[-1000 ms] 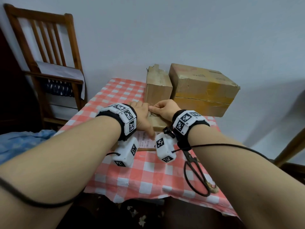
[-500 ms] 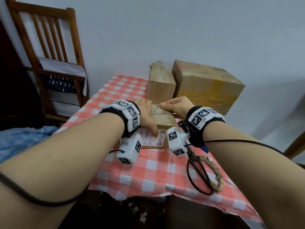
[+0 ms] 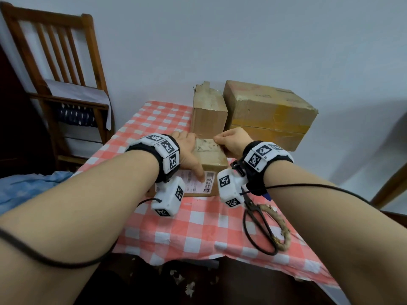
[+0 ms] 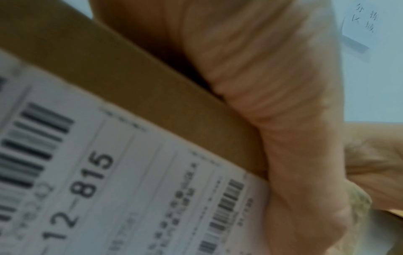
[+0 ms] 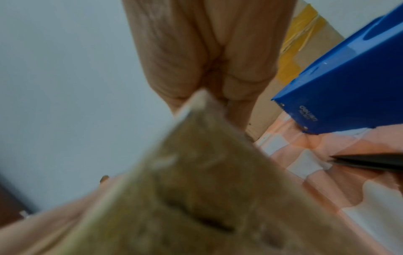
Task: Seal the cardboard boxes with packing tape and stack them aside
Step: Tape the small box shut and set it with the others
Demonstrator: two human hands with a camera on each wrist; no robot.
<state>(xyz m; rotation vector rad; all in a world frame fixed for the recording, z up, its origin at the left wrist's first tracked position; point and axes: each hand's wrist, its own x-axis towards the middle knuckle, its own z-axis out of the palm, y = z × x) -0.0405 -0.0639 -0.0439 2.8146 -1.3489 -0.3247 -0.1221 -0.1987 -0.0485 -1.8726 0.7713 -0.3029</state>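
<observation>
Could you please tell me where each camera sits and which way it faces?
Head: on the person's head, facing forward and down at the table; shows left hand and right hand on the small box.
Left wrist: under the left wrist, facing along the thumb at the box's label.
Right wrist: under the right wrist, facing along curled fingers toward the tape dispenser.
Head and right wrist share the scissors.

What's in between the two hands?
A small box, held by the left hand and right hand, seen in the head view.
</observation>
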